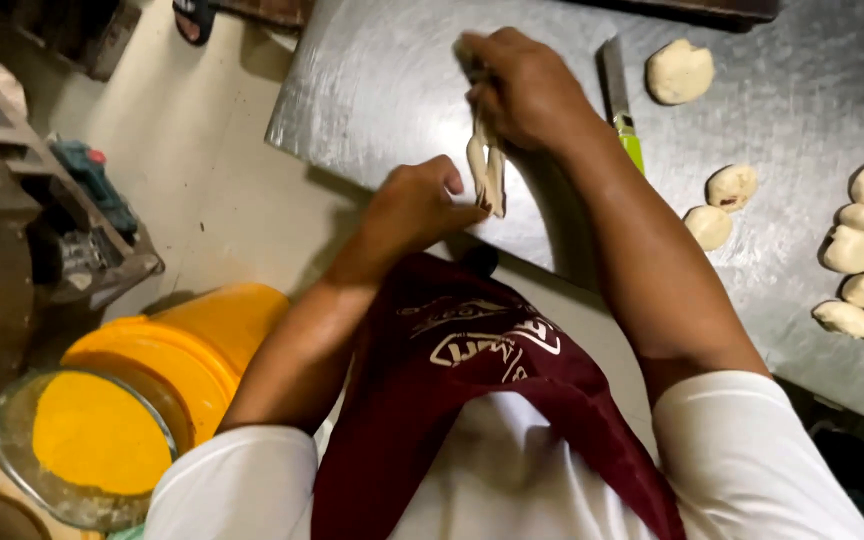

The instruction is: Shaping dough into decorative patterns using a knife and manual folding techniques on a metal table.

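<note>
Stretching a dough strip upright over the surface, we pinch its far end in our right hand, near end in our left.

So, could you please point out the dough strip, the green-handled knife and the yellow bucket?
dough strip [488,172], head view, its lower half.
green-handled knife [614,80], head view, the blade.
yellow bucket [207,335], head view, its lid.

No pkgs, labels, signs or screens on the steel table or floor. Only printed thing: white outlined logo patch on front of maroon apron, lower centre, near person's chest; curved banner shape w/ white lettering, partly folded, too creased to make out fully.
</note>
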